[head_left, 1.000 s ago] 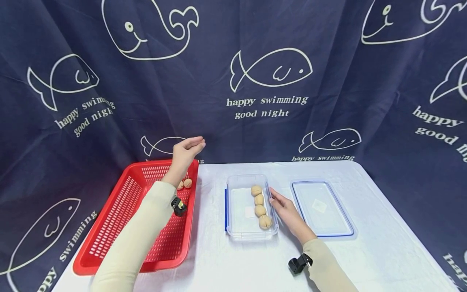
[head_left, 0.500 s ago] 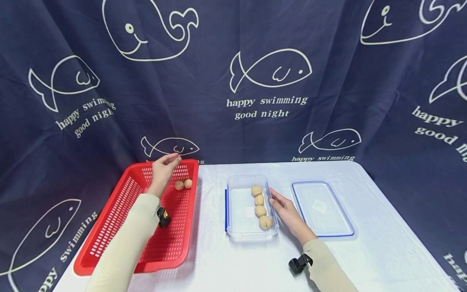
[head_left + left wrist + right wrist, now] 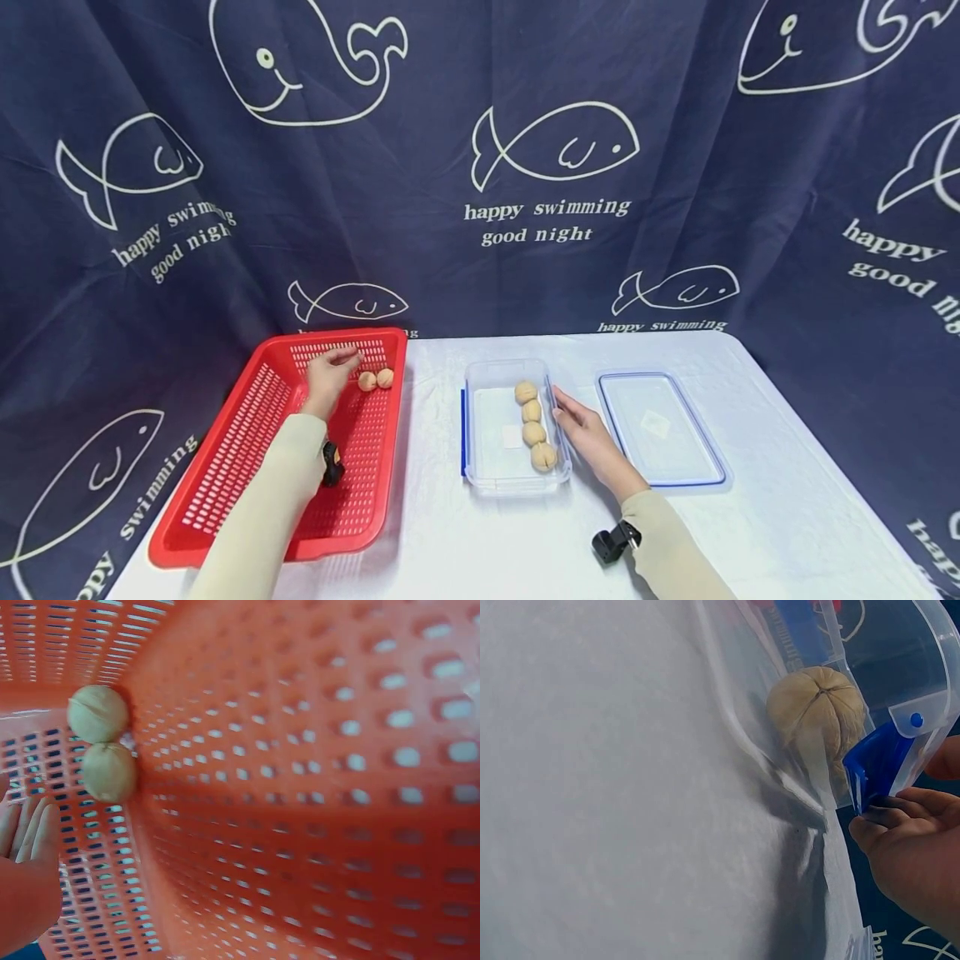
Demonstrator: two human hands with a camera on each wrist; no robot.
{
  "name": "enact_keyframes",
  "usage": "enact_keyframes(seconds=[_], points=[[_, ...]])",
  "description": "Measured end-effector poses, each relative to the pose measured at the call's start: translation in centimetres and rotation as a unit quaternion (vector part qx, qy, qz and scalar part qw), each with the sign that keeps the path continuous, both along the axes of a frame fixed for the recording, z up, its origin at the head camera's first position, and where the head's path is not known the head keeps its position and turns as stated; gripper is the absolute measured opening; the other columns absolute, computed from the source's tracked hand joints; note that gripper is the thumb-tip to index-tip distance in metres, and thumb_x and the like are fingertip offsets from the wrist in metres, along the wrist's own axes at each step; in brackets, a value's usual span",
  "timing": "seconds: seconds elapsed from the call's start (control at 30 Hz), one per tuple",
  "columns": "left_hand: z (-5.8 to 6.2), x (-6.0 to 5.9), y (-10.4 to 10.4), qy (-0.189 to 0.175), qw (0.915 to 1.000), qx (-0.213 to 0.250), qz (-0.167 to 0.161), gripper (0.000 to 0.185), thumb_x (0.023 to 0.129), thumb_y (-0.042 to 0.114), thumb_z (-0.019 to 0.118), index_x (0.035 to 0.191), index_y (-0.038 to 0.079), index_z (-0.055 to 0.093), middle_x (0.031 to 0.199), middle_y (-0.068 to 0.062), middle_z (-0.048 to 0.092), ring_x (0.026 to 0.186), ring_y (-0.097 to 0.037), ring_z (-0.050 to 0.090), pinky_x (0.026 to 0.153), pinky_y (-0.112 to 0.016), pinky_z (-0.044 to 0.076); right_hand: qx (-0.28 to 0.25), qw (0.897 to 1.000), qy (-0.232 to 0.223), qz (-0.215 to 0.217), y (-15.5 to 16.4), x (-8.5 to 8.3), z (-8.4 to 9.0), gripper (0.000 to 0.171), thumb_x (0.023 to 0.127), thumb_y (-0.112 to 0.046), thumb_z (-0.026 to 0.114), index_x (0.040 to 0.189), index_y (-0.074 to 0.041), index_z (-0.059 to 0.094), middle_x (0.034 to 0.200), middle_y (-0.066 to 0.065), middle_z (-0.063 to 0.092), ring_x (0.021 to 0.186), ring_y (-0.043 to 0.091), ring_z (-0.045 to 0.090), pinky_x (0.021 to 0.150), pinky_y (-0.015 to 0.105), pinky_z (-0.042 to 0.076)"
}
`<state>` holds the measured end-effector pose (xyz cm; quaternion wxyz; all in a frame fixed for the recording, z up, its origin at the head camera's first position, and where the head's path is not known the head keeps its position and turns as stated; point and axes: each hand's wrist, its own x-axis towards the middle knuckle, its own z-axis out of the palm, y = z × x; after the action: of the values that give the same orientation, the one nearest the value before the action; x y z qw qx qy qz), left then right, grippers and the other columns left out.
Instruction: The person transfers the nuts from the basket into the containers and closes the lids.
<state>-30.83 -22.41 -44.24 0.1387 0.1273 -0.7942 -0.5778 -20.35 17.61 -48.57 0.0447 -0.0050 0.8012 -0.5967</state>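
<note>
- Walnuts [image 3: 375, 380]: two sat touching each other at the far right corner of the red basket [image 3: 225, 467], just right of the left hand [image 3: 327, 377].
- Left hand was inside the basket, fingers relaxed and extended toward the pair, holding nothing; wrist view showed straight fingertips [image 3: 30, 832] near the nuts, not touching.
- Step in hand, by my read: reaching for the next walnut. Next move would call for closing thumb and fingers round the nearer nut without knocking its neighbour.
- Clear container [image 3: 487, 475] stood right of the basket, four walnuts [image 3: 534, 425] in a row along its right wall.
- Right hand [image 3: 592, 437] lay flat against the container's right side, fingers straight, gripping nothing.
- Lid [image 3: 663, 429] lay flat farther right, apart from the container.
- Surface: white cloth-covered table [image 3: 787, 517]; behind the basket hung a navy whale-print curtain [image 3: 675, 125].
</note>
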Motion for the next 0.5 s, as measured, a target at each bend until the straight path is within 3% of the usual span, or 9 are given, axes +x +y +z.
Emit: enact_keyframes(seconds=[0.27, 0.5], points=[[-1.2, 0.3, -0.3, -0.055, 0.9972, -0.046, -0.023, 0.029, 0.087, 0.004, 0.069, 0.113, -0.008, 0.066, 0.105, -0.023, 0.069, 0.071, 0.000, 0.055, 0.060, -0.012, 0.042, -0.006, 1.000, -0.003, 0.006, 0.0, 0.3, 0.3, 0.051, 0.103, -0.023, 0.044, 0.150, -0.009, 0.030, 0.155, 0.015, 0.025, 0.142, 0.033, 0.021, 0.116, 0.045, 0.015], [-1.5, 0.6, -0.2, -0.080, 0.9924, -0.087, -0.035, 0.030, 0.087, 0.005, 0.069, 0.113, -0.009, 0.065, 0.110, -0.026, 0.066, 0.092, -0.024, 0.059, 0.071, -0.024, 0.045, -0.016, 1.000, 0.000, 0.002, 0.0, 0.2, 0.3, 0.051, 0.102, -0.022, 0.045, 0.150, -0.009, 0.031, 0.155, 0.013, 0.027, 0.143, 0.031, 0.022, 0.116, 0.044, 0.016]])
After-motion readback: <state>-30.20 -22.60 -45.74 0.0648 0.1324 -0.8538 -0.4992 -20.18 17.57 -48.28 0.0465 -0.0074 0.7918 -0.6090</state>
